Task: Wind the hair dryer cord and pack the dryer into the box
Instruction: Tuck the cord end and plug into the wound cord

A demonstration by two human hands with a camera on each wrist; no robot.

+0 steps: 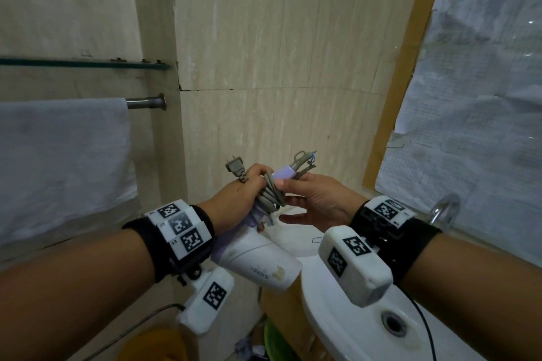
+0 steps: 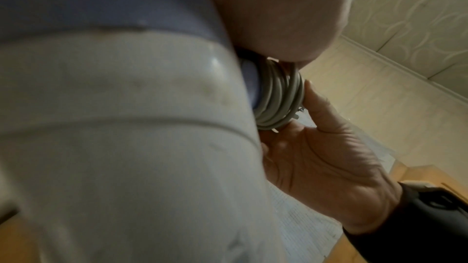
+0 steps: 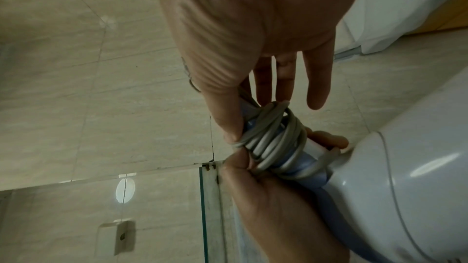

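Note:
The white and lilac hair dryer (image 1: pixel 264 261) hangs nozzle-down over the edge of the sink. My left hand (image 1: pixel 243 196) grips its lilac handle, with the grey cord (image 1: pixel 269 193) wound round it in several loops. The plug (image 1: pixel 234 167) sticks up above the left knuckles. My right hand (image 1: pixel 311 199) pinches the coil against the handle, thumb in front, the other fingers straight. In the right wrist view the thumb presses the cord (image 3: pixel 273 143) beside the dryer (image 3: pixel 405 187). In the left wrist view the dryer (image 2: pixel 126 127) fills the frame, with the cord (image 2: pixel 278 97) behind it. No box is in view.
A white sink (image 1: pixel 352 331) with a chrome tap (image 1: pixel 445 208) lies below right. A towel (image 1: pixel 58 161) hangs on a rail at the left under a glass shelf (image 1: pixel 88 63). A tiled wall is close ahead. A paper-covered panel (image 1: pixel 469 97) stands at the right.

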